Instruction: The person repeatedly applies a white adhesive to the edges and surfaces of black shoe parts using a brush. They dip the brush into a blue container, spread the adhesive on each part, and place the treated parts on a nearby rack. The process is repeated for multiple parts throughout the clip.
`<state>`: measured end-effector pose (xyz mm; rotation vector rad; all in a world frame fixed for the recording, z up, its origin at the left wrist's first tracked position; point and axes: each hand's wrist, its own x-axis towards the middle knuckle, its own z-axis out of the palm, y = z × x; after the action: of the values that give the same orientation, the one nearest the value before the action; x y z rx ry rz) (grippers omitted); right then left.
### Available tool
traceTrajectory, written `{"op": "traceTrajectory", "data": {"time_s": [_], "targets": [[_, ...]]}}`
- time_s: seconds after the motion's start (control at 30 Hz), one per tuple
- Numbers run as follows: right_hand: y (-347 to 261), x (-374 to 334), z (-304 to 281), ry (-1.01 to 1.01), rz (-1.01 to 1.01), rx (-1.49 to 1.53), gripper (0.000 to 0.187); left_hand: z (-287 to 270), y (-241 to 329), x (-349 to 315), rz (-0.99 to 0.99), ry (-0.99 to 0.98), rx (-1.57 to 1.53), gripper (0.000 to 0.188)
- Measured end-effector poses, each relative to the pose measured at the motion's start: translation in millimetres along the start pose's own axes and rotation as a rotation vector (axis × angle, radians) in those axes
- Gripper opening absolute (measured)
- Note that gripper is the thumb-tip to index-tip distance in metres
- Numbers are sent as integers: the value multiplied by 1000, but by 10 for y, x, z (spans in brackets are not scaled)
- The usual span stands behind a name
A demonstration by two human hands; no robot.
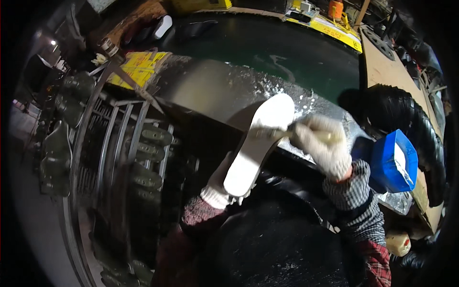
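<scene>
A white shoe sole (245, 165) slants across the middle of the view, its wide end pointing away from me. My left hand (219, 184), in a pale work glove, is closed round the sole's near end from the left and below. Its fingertips show at the heel edge. Across the sole's middle lies a brush (267, 134), blurred by motion, its bristles touching the white face. My right hand (326, 143), also gloved and slightly smeared, is wrapped round the brush handle at the right of the sole.
A dark workbench (210, 88) spattered with white spreads beyond the sole. At the right stand a blue container (393, 160) with white stuff inside and a ribbed black hose (406, 115). On the left, a metal rack (107, 138) carries several dark sole-shaped pieces (148, 152). Yellow sheeting (143, 64) covers a bench corner.
</scene>
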<state>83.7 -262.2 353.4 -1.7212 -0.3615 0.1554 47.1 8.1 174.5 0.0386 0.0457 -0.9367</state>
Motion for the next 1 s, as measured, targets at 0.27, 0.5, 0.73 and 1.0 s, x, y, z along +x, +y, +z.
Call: {"op": "traceTrajectory", "data": {"time_s": [0.27, 0.5, 0.73, 1.0], "targets": [[369, -688, -139, -133, 36, 161, 33, 160, -184, 50, 405, 163, 194, 57], [398, -369, -36, -170, 154, 234, 34, 62, -70, -106, 124, 118, -28, 71], [945, 22, -477, 225, -352, -511, 26, -126, 42, -214, 81, 327, 75, 66], [425, -11, -154, 117, -500, -769, 41, 80, 81, -118, 174, 220, -111, 62]]}}
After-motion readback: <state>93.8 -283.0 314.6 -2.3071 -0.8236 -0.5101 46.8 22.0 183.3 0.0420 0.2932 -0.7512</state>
